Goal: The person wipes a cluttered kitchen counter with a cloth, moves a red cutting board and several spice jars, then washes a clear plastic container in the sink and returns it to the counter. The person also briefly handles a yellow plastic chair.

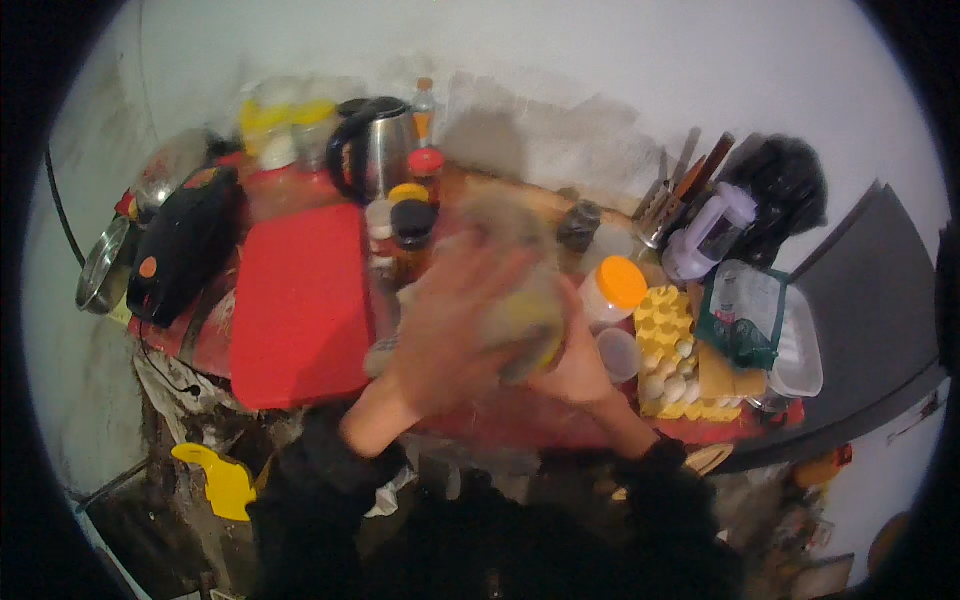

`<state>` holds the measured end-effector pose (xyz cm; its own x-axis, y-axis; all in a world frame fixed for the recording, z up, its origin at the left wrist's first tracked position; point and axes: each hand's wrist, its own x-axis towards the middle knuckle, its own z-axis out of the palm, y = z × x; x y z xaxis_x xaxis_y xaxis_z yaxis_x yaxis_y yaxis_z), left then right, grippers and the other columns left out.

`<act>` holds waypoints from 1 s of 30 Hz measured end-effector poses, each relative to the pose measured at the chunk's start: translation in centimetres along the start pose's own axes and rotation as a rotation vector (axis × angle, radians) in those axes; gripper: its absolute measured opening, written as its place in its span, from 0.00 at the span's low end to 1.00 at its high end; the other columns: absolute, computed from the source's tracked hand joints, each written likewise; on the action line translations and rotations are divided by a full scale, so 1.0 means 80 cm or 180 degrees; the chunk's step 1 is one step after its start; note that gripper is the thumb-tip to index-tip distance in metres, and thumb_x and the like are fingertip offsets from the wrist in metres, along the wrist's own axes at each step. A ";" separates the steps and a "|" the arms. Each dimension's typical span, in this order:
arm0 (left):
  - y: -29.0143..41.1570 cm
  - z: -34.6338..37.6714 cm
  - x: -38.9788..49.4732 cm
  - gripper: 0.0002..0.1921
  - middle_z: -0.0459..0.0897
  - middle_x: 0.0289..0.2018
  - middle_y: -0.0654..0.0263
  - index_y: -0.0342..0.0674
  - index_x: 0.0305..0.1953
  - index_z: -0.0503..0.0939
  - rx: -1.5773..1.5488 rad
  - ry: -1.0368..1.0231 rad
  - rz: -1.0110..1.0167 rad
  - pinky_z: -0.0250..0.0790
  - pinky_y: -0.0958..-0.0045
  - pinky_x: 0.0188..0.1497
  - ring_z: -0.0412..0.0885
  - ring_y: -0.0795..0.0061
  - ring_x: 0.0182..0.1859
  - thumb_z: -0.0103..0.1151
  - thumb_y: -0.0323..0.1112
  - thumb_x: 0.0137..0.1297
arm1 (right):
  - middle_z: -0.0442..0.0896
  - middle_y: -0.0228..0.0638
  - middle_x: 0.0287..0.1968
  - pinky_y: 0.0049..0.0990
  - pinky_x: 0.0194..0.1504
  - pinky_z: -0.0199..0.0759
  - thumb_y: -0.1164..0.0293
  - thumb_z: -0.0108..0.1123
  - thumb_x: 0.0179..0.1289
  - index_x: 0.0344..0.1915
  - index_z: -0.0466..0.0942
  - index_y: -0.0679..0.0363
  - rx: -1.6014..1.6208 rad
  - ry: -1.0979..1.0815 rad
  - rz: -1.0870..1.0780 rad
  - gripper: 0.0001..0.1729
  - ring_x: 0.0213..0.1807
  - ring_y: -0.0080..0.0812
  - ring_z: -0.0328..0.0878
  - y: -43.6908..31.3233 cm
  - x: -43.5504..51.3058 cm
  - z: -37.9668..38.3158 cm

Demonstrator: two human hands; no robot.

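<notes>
Both my hands are around a blurred, pale container (532, 307) with some yellow on it, held above the middle of the table. My left hand (450, 322) lies across its left side and top, fingers spread; motion blur hides its exact hold. On the right side my right hand (581, 360) grips the container. A flat red board (300, 307) lies left of my hands. Just right of them stand a jar with an orange lid (621, 283) and a small clear cup (618, 354).
Behind are an electric kettle (386, 150), yellow-lidded jars (311, 120) and a dark-lidded jar (412, 225). A yellow egg tray (664, 322) with eggs, a green-edged package (742, 311) and a utensil holder (656, 214) stand right. A black appliance (184, 247) lies left.
</notes>
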<state>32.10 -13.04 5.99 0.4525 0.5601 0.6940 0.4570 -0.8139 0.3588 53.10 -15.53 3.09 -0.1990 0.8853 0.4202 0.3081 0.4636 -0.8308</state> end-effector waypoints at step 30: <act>0.067 0.113 -0.199 0.34 0.69 0.58 0.44 0.40 0.65 0.68 0.0025 -0.0315 -0.0797 0.61 0.51 0.65 0.66 0.41 0.62 0.61 0.27 0.52 | 0.66 0.39 0.67 0.30 0.70 0.56 0.71 0.75 0.50 0.73 0.50 0.61 0.0048 -0.0057 0.0447 0.55 0.70 0.32 0.62 -0.004 -0.041 0.019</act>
<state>34.25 -24.96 -8.79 0.3971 0.7565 0.5196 0.5699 -0.6470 0.5066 52.21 -18.59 1.40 -0.1717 0.9406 0.2930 0.3201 0.3345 -0.8864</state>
